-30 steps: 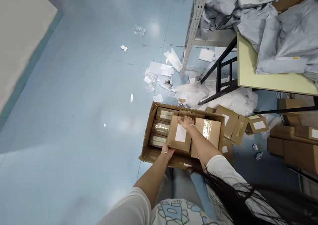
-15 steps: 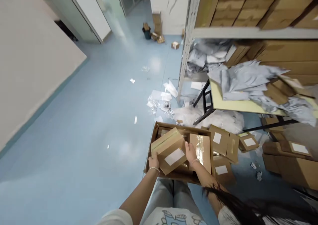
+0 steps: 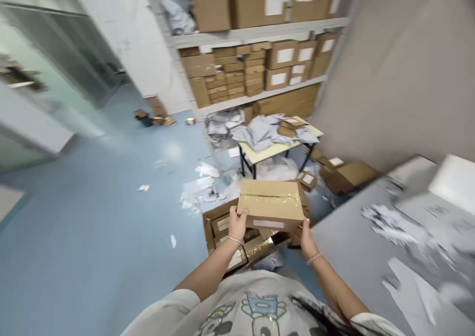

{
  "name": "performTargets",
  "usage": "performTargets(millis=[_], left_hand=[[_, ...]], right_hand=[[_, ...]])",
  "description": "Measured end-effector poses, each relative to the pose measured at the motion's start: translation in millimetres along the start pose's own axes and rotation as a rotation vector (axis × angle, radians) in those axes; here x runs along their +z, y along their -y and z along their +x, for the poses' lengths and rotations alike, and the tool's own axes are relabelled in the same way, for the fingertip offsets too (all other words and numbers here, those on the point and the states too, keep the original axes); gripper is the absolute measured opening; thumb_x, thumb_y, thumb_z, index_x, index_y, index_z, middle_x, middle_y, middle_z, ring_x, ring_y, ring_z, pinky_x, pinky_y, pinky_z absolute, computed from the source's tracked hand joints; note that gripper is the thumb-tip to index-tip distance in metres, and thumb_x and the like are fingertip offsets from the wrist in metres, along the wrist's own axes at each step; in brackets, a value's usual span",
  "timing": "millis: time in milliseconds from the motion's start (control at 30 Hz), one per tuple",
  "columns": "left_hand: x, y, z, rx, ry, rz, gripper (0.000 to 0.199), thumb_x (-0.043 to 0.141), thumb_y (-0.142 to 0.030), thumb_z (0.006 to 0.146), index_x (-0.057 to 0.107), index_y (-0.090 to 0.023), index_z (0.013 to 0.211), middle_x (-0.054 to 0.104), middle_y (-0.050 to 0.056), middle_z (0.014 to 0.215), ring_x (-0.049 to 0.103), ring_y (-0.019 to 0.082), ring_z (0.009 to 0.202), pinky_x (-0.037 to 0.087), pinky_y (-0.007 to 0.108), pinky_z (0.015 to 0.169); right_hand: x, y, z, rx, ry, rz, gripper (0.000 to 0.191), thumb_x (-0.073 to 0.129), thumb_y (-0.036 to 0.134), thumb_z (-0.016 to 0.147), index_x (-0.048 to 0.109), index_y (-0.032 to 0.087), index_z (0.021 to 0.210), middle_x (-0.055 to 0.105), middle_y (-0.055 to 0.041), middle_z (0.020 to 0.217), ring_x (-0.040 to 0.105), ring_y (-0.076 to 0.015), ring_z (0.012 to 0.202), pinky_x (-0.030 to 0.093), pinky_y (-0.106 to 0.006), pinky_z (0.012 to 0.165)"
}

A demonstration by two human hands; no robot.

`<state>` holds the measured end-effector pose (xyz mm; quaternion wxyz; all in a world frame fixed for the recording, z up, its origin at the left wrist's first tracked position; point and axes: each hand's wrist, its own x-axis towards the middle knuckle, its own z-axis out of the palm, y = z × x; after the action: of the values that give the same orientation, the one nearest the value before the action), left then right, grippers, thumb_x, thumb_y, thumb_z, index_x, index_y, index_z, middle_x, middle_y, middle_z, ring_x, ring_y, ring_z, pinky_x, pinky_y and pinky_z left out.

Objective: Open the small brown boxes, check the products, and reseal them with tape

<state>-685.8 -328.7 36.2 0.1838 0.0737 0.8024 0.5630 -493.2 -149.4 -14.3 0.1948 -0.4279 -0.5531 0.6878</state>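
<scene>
Between my two hands is a brown cardboard box, taped along its top, with a white label on the side facing me. My left hand grips its left end, thumb on top. At the right end, my right hand closes on the lower corner. Beneath it, on the floor, stands a larger open carton holding several smaller taped boxes. The held box is raised above this carton and covers its far right part.
Ahead, a yellow-topped table carries grey plastic bags, before a shelving rack stacked with cartons. At right is a grey work surface with crumpled paper. Paper scraps and plastic litter the blue floor. More cartons lie beyond the work surface.
Both hands have lifted the box up out of the open carton, turning it so its taped top shows level. My view has swung right and up, bringing in the grey work surface.
</scene>
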Motion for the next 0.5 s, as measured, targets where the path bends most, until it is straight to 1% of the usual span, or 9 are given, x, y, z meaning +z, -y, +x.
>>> performTargets(millis=[33, 100, 167, 233, 300, 367, 433, 500], left_hand=[[10.7, -9.6, -2.4, 0.076, 0.063, 0.030, 0.021, 0.059, -0.037, 0.084, 0.048, -0.025, 0.097, 0.067, 0.005, 0.100, 0.065, 0.023, 0.097, 0.049, 0.035, 0.088], [38.2, -26.8, -7.0, 0.218, 0.200, 0.052, 0.024, 0.059, -0.037, 0.083, 0.050, -0.024, 0.101, 0.067, 0.004, 0.102, 0.064, 0.022, 0.098, 0.048, 0.035, 0.090], [74.3, -43.1, -13.0, 0.326, 0.363, 0.019, 0.026, 0.058, -0.036, 0.082, 0.050, -0.023, 0.103, 0.066, 0.003, 0.102, 0.063, 0.021, 0.097, 0.049, 0.033, 0.088], [118.5, -59.8, -23.0, 0.410, 0.521, 0.006, 0.025, 0.057, -0.036, 0.081, 0.051, -0.022, 0.100, 0.064, 0.002, 0.099, 0.062, 0.019, 0.093, 0.049, 0.031, 0.085], [169.4, -77.5, -38.7, 0.491, 0.668, 0.056, 0.022, 0.058, -0.034, 0.077, 0.052, -0.022, 0.095, 0.063, 0.000, 0.093, 0.060, 0.018, 0.090, 0.048, 0.029, 0.082], [225.8, -95.8, -60.7, 0.564, 0.821, 0.111, 0.019, 0.058, -0.031, 0.073, 0.054, -0.021, 0.089, 0.060, -0.002, 0.085, 0.057, 0.017, 0.085, 0.046, 0.027, 0.078], [286.6, -113.3, -88.6, 0.618, 0.988, 0.113, 0.015, 0.056, -0.027, 0.070, 0.053, -0.021, 0.083, 0.056, -0.003, 0.078, 0.054, 0.015, 0.079, 0.044, 0.025, 0.072], [349.5, -127.2, -121.7, 0.637, 1.159, 0.078, 0.012, 0.054, -0.024, 0.066, 0.052, -0.021, 0.077, 0.052, -0.004, 0.073, 0.051, 0.014, 0.074, 0.041, 0.024, 0.067]], right_hand=[[-12.8, 2.0, -17.1, 0.023, -0.051, 0.115, 0.076, 0.035, 0.087, 0.075, 0.063, 0.032, 0.119, 0.067, -0.0062, 0.124, 0.057, -0.0291, 0.124, 0.051, -0.045, 0.096], [-39.8, 5.8, -50.5, 0.044, -0.173, 0.264, 0.069, 0.038, 0.084, 0.077, 0.063, 0.034, 0.117, 0.068, -0.0050, 0.123, 0.059, -0.0287, 0.122, 0.053, -0.045, 0.091], [-69.4, 7.7, -83.1, 0.053, -0.273, 0.362, 0.061, 0.045, 0.079, 0.079, 0.062, 0.035, 0.118, 0.066, -0.0041, 0.127, 0.057, -0.0289, 0.123, 0.052, -0.047, 0.091], [-99.5, 6.4, -116.2, 0.069, -0.346, 0.418, 0.054, 0.058, 0.070, 0.078, 0.061, 0.034, 0.119, 0.062, -0.0033, 0.133, 0.055, -0.0296, 0.125, 0.051, -0.048, 0.091], [-126.4, 1.6, -149.3, 0.101, -0.400, 0.464, 0.052, 0.070, 0.059, 0.074, 0.060, 0.034, 0.119, 0.059, -0.0028, 0.137, 0.053, -0.0301, 0.126, 0.050, -0.048, 0.091], [-148.3, -5.6, -179.3, 0.128, -0.427, 0.536, 0.053, 0.076, 0.050, 0.071, 0.061, 0.032, 0.118, 0.060, -0.0033, 0.136, 0.054, -0.0297, 0.124, 0.051, -0.044, 0.087], [-166.5, -13.8, -202.4, 0.136, -0.421, 0.626, 0.052, 0.079, 0.046, 0.070, 0.062, 0.028, 0.115, 0.063, -0.0055, 0.129, 0.058, -0.0283, 0.117, 0.052, -0.038, 0.080], [-184.1, -22.0, -216.0, 0.125, -0.406, 0.719, 0.048, 0.078, 0.048, 0.070, 0.063, 0.024, 0.109, 0.067, -0.0080, 0.118, 0.062, -0.0260, 0.107, 0.052, -0.032, 0.072]])
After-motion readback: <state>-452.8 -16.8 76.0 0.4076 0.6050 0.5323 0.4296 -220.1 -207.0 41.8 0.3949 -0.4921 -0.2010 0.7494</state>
